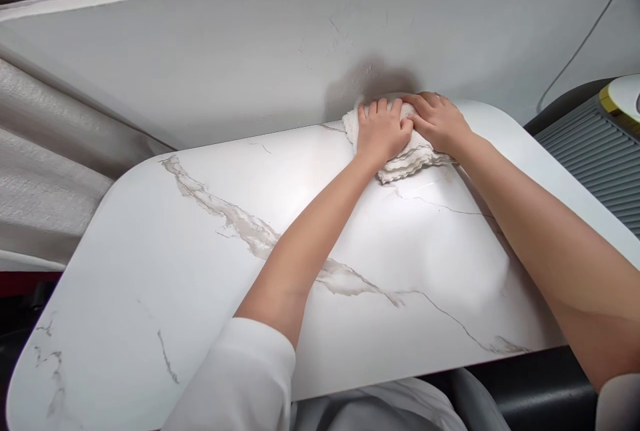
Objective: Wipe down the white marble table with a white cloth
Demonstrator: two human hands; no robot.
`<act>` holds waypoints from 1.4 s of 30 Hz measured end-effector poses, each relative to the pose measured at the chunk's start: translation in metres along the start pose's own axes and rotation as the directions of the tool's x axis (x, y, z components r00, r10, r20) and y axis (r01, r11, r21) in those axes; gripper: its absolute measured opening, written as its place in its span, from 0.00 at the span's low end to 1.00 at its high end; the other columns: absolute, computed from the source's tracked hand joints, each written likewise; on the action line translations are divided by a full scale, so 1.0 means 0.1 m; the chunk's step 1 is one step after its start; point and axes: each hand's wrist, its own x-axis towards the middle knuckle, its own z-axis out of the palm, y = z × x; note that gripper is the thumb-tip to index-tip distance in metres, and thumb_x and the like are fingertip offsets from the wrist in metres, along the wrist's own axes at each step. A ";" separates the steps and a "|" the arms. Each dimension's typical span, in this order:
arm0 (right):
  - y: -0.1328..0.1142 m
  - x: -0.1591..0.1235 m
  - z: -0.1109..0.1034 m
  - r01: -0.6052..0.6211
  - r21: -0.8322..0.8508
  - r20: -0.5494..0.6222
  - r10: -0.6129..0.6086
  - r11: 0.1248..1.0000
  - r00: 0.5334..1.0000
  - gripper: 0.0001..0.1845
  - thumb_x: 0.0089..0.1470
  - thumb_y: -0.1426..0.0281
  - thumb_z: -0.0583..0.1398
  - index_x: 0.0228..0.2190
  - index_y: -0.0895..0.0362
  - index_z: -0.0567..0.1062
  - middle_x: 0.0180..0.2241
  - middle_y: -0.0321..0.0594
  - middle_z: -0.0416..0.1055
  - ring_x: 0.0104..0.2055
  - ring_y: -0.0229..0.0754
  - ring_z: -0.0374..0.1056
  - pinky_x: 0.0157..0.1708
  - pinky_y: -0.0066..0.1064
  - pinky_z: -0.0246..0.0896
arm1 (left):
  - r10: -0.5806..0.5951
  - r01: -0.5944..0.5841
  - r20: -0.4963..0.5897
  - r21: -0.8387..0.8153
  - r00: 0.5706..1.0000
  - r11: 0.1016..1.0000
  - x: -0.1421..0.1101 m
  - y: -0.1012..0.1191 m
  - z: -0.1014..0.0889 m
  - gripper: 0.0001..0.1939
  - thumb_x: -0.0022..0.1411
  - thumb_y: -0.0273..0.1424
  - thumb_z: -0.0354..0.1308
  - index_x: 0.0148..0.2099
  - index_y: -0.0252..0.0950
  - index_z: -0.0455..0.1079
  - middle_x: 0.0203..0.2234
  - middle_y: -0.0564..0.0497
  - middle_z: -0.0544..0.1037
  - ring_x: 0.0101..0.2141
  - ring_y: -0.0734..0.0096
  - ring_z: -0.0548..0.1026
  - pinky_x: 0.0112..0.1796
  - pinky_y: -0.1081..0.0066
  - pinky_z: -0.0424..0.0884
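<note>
Folded white cloth [407, 165]: on the worktop [150, 251], upper right of centre in the frame, near the far edge. Layered, ragged edges show at its lower side; much of its upper face is hidden beneath both hands.

Left hand [383, 131]: palm down on the cloth, fingers slightly spread, thumb apart from them; not clamped. Right hand [440, 125]: laid over the cloth's right part, thumb and index finger apart; its outer fingers are foreshortened and hard to make out. The thumbs meet or nearly meet; contact cannot be confirmed.

The worktop is white with grey-brown marbled veining and rounded corners; the forearms cover part of it. Behind it, a pale wall [225, 57] bears a dark shadow above the hands. Far left: pale curtain [45, 171], cut off by the frame. Far right: ribbed grey appliance [593, 157], cut off, type undetermined. Bottom right: black padded surface [540, 387], mostly hidden under the worktop.
</note>
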 end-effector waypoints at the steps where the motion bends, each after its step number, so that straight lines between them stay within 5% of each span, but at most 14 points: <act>1: -0.03 0.01 -0.02 -0.032 0.025 0.002 0.032 0.999 0.999 0.29 0.64 0.62 0.39 0.63 0.50 0.59 0.60 0.46 0.62 0.60 0.55 0.57 0.56 0.47 0.52 | 0.000 0.000 -0.003 0.001 1.000 1.000 0.01 -0.02 0.00 0.21 0.70 0.32 0.41 0.60 0.39 0.65 0.56 0.44 0.71 0.60 0.58 0.63 0.65 0.55 0.46; 14: -0.39 0.10 -0.10 -0.139 0.113 0.033 0.137 0.984 0.990 0.28 0.63 0.61 0.43 0.61 0.50 0.62 0.60 0.48 0.62 0.58 0.59 0.58 0.55 0.52 0.52 | -0.025 0.027 -0.054 0.034 0.998 0.999 -0.01 -0.23 -0.05 0.20 0.70 0.31 0.42 0.59 0.42 0.66 0.54 0.46 0.73 0.57 0.60 0.67 0.64 0.56 0.49; 25: -0.70 0.01 -0.06 -0.029 0.106 -0.016 0.031 0.994 0.999 0.28 0.63 0.60 0.43 0.61 0.50 0.62 0.60 0.47 0.61 0.59 0.58 0.56 0.57 0.52 0.52 | -0.110 0.117 -0.073 0.107 0.991 0.987 -0.36 -0.35 -0.21 0.22 0.70 0.31 0.41 0.62 0.39 0.63 0.59 0.45 0.69 0.61 0.61 0.63 0.65 0.56 0.48; 34: -0.80 -0.48 -0.17 -0.005 0.107 0.026 0.002 0.994 1.000 0.29 0.64 0.59 0.42 0.62 0.50 0.60 0.64 0.47 0.56 0.66 0.58 0.49 0.58 0.54 0.50 | -0.073 0.078 -0.048 0.121 0.996 0.990 -0.83 -0.19 -0.32 0.23 0.70 0.32 0.41 0.63 0.35 0.63 0.63 0.43 0.65 0.63 0.59 0.60 0.65 0.54 0.48; 42: -1.03 -1.38 -0.41 0.035 0.109 0.018 -0.037 0.993 0.999 0.30 0.64 0.57 0.42 0.63 0.53 0.59 0.64 0.51 0.55 0.67 0.62 0.47 0.60 0.58 0.49 | 0.015 -0.020 0.034 0.145 0.999 0.989 -1.62 0.08 -0.48 0.26 0.71 0.35 0.41 0.67 0.32 0.58 0.65 0.39 0.61 0.66 0.51 0.57 0.65 0.50 0.48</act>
